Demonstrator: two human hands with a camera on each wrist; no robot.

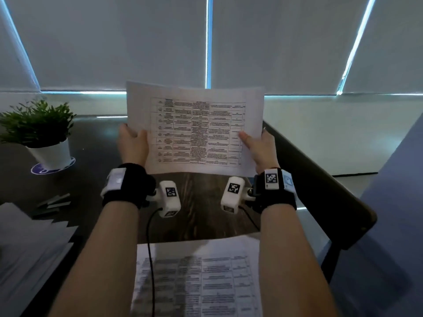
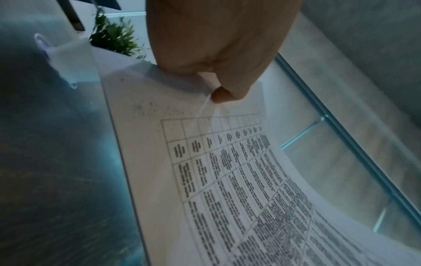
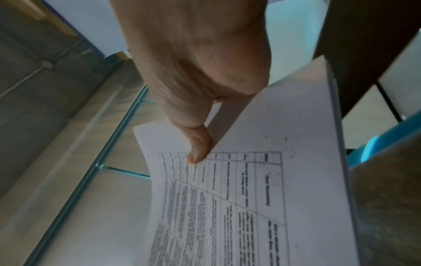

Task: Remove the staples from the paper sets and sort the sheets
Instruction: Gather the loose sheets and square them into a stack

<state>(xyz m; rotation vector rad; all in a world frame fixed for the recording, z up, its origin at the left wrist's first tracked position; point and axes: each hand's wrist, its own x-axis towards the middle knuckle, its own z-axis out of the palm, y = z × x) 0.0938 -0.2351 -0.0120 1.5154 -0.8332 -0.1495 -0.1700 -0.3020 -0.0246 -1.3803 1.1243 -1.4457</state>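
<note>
Potted plant (image 1: 39, 129) left of the held paper set (image 1: 194, 131).

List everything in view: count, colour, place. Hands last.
held paper set: one, white with a black printed table, raised above the table between both hands
sheets: one pile, white with printed tables, near table edge, under the forearms
paper stack: one, grey-white, left table edge
potted plant: one, green in a white pot, far left of the table
table: one, dark wood grain
blinds: grey, drawn over the windows behind
left hand: grips the set's left edge
right hand: grips its right edge, thumb on the print
</note>
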